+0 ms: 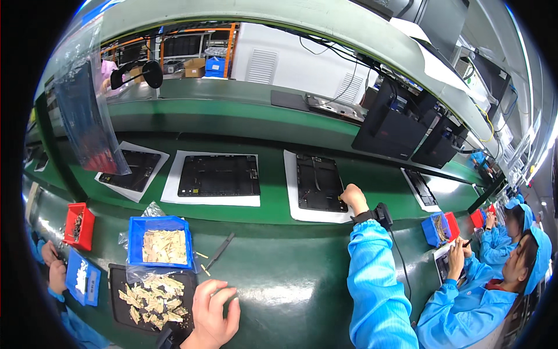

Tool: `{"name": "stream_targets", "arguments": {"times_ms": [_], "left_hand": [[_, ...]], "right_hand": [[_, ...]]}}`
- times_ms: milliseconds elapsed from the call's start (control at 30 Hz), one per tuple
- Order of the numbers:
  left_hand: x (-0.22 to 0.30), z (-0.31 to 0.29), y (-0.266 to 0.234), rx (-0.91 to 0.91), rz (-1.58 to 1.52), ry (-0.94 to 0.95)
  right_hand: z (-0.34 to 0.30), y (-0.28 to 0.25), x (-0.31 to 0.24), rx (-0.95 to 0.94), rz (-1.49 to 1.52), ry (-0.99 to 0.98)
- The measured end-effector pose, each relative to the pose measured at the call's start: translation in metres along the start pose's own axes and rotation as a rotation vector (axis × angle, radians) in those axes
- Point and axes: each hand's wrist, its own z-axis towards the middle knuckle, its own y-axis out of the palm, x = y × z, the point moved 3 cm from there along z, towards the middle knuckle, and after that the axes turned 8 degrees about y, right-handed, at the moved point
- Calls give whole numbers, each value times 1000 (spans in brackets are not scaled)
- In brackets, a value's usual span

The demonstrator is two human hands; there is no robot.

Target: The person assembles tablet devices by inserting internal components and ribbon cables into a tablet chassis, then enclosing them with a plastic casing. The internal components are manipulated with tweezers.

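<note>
My right hand (pixel 353 199) reaches forward to the lower right corner of a black tablet-like housing (pixel 318 180), which lies on a white sheet (pixel 292 198). Its fingers are pressed together there; a small yellowish spot shows at the tips, but what they hold is hidden. Close to me, my left hand (pixel 214 314) hovers with curled fingers apart and nothing visible in them. Beside it sits a black tray (pixel 119 311) with a heap of small cream strips (pixel 154 299). Behind the tray, a blue bin (pixel 136 241) holds more cream strips. A dark tweezers-like tool (pixel 221 251) lies right of the bin.
More black housings (pixel 220 175) lie on white sheets along the far green belt. A red bin (pixel 86 224) and a blue bin (pixel 82 279) stand left. A clear bag (pixel 87 116) hangs at upper left. Co-workers in blue (pixel 465 302) sit at right; another person's hands (pixel 55 270) show left.
</note>
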Motion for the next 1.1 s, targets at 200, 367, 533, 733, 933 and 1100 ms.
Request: {"name": "stream_targets", "arguments": {"times_ms": [200,367,533,733,933,1100], "left_hand": [[-3,-30,43,-48,-811,-648],[30,-40,67,-320,-1305,-957],[41,-31,73,-178,-1408,-961],[22,-64,55,-146,-1194,-992],[10,-69,24,-366,-1005,-1029],[31,-62,-8,-182,-353,-894]], "right_hand": [[-34,-17,16,-568,1344,-237],[-164,-1,71,-873,1681,-218],[-322,47,135,-874,1513,-123],[-387,43,196,-1513,1230,-135],[-376,32,218,-976,1219,151],[-386,37,217,-1085,1425,176]]}}
